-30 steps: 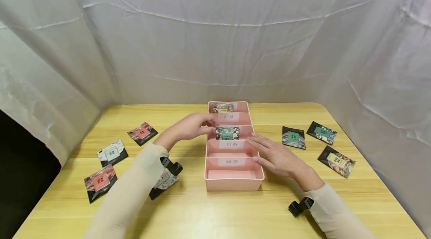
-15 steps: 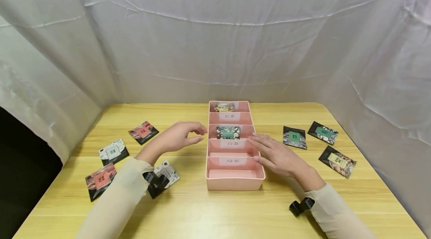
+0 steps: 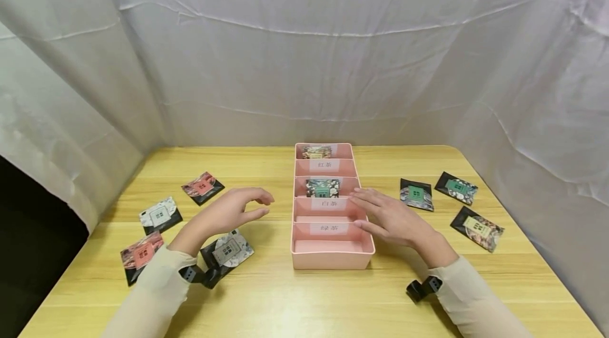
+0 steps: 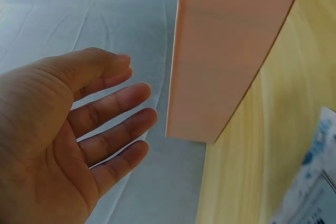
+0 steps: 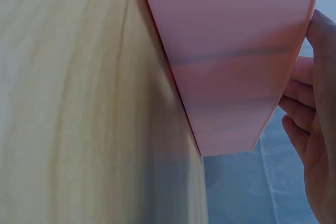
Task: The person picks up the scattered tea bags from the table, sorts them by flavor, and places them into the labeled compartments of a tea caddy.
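A pink divided box [image 3: 332,261] with labelled compartments stands in the middle of the table. A packet with a yellow label [image 3: 316,152] lies in its farthest compartment, and a packet with a green label [image 3: 322,188] in a middle one. My left hand [image 3: 228,212] hovers left of the box with loosely bent fingers, holding nothing; the left wrist view shows its bare palm [image 4: 58,140]. Beneath its wrist lies a packet with white floral print [image 3: 233,249]. My right hand [image 3: 392,220] rests on the box's right rim, fingertips over the edge.
On the left lie two red-labelled packets [image 3: 202,187] and a white one [image 3: 160,215]. Two green-labelled packets [image 3: 416,194] and a yellow-labelled packet [image 3: 477,228] lie on the right. A pale curtain [image 3: 304,63] hangs behind the table.
My left hand has drawn back from the box, leftward and toward me, leaving the green-labelled packet in the middle compartment. The right hand has stayed on the rim.
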`<state>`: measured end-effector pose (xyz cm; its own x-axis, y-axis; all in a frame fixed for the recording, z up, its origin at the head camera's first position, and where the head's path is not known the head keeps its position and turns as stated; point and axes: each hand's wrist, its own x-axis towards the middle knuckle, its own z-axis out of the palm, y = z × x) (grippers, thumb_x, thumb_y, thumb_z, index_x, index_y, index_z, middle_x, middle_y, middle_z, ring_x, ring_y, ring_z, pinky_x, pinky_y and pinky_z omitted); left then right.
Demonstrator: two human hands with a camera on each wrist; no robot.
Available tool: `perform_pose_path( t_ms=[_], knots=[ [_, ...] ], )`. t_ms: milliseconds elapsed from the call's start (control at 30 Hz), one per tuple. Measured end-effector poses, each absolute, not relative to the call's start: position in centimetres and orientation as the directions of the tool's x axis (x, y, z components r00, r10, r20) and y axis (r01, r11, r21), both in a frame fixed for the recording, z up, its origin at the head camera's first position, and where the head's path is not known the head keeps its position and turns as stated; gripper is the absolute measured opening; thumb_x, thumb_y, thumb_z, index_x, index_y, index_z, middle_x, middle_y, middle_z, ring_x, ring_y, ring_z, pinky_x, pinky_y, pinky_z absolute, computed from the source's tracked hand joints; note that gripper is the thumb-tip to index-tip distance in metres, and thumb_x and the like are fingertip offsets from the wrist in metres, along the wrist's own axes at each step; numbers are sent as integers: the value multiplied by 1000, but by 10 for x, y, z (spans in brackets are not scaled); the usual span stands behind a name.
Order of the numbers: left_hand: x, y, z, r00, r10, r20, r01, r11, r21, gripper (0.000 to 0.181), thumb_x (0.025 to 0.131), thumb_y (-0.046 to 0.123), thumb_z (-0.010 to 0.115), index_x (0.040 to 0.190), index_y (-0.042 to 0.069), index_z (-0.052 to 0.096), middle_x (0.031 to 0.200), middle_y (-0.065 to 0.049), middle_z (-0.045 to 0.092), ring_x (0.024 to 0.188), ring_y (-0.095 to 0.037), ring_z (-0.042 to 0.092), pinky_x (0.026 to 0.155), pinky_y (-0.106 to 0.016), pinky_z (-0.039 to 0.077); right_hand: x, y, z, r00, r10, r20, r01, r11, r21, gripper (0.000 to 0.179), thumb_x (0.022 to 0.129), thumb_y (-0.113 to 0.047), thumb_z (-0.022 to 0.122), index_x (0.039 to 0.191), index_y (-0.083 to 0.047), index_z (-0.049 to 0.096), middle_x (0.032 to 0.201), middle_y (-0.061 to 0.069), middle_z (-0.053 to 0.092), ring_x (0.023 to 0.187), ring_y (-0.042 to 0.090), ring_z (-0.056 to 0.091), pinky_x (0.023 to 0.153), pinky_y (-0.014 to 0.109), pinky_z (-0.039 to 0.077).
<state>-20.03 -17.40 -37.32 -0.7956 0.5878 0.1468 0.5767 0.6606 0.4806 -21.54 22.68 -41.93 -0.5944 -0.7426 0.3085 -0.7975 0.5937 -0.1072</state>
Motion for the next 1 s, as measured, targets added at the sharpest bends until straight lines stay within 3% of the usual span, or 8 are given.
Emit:
perform_pose_path(
  t_ms=[467, 1000],
  knots=[
    [-186, -200, -389, -832, 540, 127, 526, 696, 488, 31, 99, 32, 59, 123, 13, 64, 115, 2, 66, 110, -21, 61, 94, -47, 49, -217, 227, -427, -616, -726, 305, -782, 608, -134, 59, 99, -42, 54, 148, -10, 45, 149, 12, 44, 137, 31, 39, 108, 52, 37],
    [-174, -224, -405, -852, 512, 111, 497, 723, 480, 31, 94, 22, 67, 123, 12, 64, 119, 0, 65, 112, -23, 59, 95, -47, 48, -215, 225, -428, -633, -716, 293, -771, 615, -164, 59, 100, -40, 53, 150, -13, 41, 151, 12, 41, 139, 31, 35, 111, 51, 32]
  ],
)
